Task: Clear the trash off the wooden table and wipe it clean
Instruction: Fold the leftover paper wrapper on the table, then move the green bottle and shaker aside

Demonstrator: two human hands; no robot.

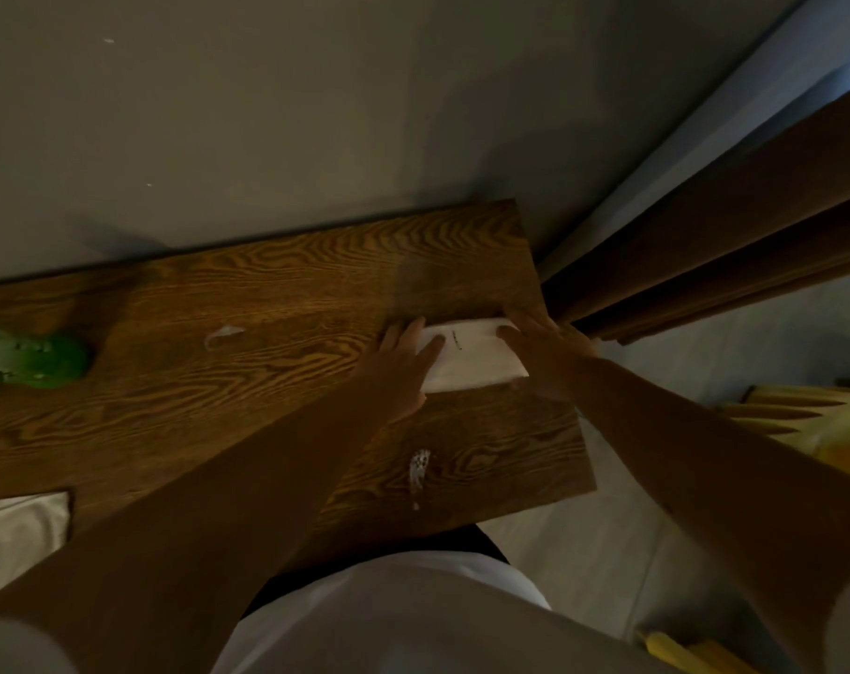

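Observation:
A folded white cloth (471, 357) lies near the right end of the wooden table (277, 304). My left hand (401, 367) rests flat on the cloth's left edge, fingers spread. My right hand (544, 350) presses on its right edge at the table's corner. A small clear plastic scrap (221, 335) lies mid-table. A crumpled bit of white wrapper (419, 469) sits near the front edge. A green crumpled bag (38, 357) is at the far left.
A grey wall runs behind the table. Brown curtains (729, 226) hang to the right. Another white cloth or paper (19, 532) shows at the lower left. Yellow items (812, 420) lie on the pale floor at the right.

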